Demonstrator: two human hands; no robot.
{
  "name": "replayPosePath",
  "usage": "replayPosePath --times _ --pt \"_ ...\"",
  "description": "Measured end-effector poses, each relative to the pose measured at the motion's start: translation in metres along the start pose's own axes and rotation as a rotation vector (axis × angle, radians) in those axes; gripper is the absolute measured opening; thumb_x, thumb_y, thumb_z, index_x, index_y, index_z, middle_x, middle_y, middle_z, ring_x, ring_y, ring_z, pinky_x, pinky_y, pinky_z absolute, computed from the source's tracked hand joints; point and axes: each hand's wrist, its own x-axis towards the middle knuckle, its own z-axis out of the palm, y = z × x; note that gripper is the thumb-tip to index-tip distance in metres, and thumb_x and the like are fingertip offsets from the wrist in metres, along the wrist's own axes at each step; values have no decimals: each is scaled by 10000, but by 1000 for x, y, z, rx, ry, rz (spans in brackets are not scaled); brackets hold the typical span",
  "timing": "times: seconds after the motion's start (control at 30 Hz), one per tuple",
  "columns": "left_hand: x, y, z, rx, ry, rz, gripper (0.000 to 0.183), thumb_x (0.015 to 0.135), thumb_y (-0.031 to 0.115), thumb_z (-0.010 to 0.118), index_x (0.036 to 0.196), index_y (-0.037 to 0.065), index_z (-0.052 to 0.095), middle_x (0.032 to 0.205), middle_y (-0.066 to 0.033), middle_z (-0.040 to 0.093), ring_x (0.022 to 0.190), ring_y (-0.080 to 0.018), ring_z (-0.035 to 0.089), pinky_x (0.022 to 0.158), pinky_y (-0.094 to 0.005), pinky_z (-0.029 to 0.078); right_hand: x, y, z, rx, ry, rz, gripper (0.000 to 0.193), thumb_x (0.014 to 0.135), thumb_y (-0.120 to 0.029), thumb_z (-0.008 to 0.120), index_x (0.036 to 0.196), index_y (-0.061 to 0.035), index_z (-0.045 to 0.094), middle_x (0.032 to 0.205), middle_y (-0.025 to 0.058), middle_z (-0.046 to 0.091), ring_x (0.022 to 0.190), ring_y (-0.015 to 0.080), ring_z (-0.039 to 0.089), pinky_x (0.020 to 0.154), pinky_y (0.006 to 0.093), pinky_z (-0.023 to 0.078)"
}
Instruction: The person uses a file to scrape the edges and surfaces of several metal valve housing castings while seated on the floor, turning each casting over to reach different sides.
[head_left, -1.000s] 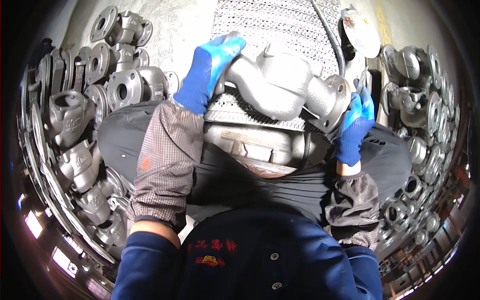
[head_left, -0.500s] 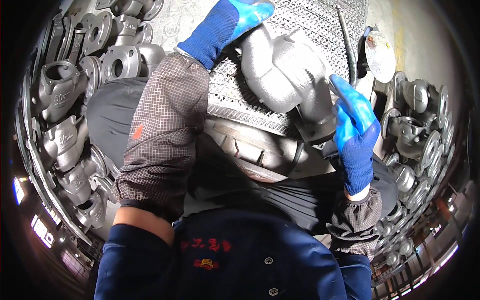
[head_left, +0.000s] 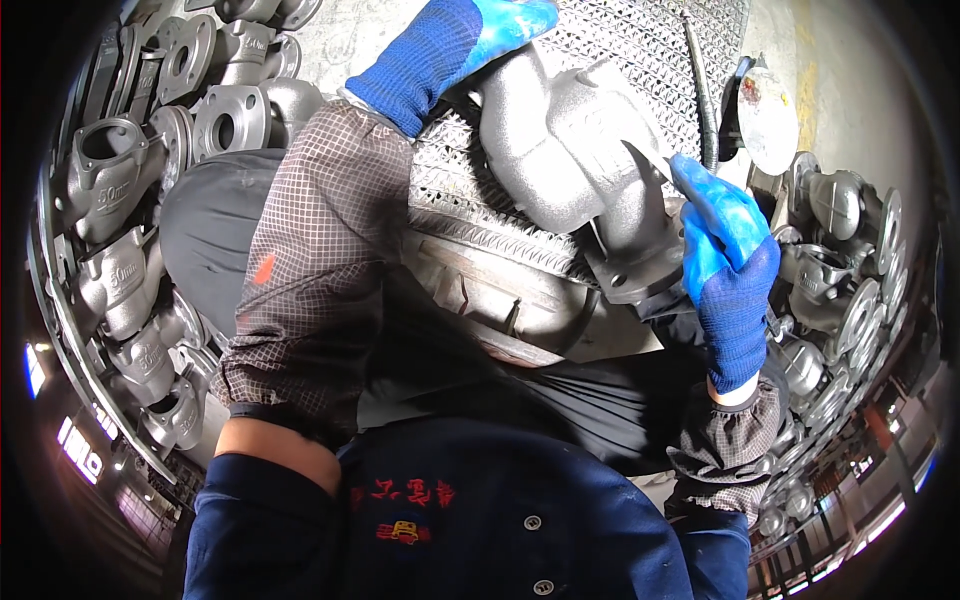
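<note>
Right hand (head_left: 727, 228) is moving off the flange (head_left: 634, 281) since earlier, holding a thin pointed tool (head_left: 650, 160); left hand (head_left: 508, 28) is gripping the grey casting (head_left: 570, 140) over metal mesh (head_left: 655, 40); navy jacket (head_left: 470, 535) is showing red lettering (head_left: 412, 491).

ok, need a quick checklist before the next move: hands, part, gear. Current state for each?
1. Gloves on both hands: ok, the blue gloves are on.
2. Left hand at the gray metal part: ok, at its upper end; how firmly it grips, cannot tell.
3. Right hand clear of the part: cannot tell, it is close beside the lower right end.
4. Thin pointed piece secure in the right fingers: cannot tell, its hold is hidden.
5. Sleeve covers on both forearms: ok.
</note>
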Motion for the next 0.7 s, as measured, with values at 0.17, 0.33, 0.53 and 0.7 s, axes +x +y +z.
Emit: replayPosePath --times 0.17,0.33,0.53,0.7 --pt "2 -17 3 -219 -15 -11 442 972 307 510 1335 56 506 1278 -130 569 1130 -198 586 975 -301 477 1 7 3 61 88 -116 356 762 75 597 1075 -60 699 943 153 697 844 260 671 751 319 522" --pt "2 -15 1 -128 -16 -2 446 966 329 519 1326 65 519 1274 -133 573 1138 -200 583 976 -302 478 1 6 5 39 85 -78 361 757 75 604 1074 -67 701 915 147 695 798 264 664 728 322 523" --pt "1 1 0 90 32 67 416 967 331 517 1296 78 557 1264 -131 585 1142 -201 582 978 -299 475 0 7 8 53 122 -102 396 745 85 612 1092 -85 697 888 148 687 762 262 656 707 324 523" --pt "1 17 2 4 25 91 377 971 276 515 1284 73 568 1254 -136 594 1148 -201 578 989 -292 461 1 4 8 84 106 -78 397 742 87 615 1088 -88 698 888 153 685 762 265 659 699 324 524"
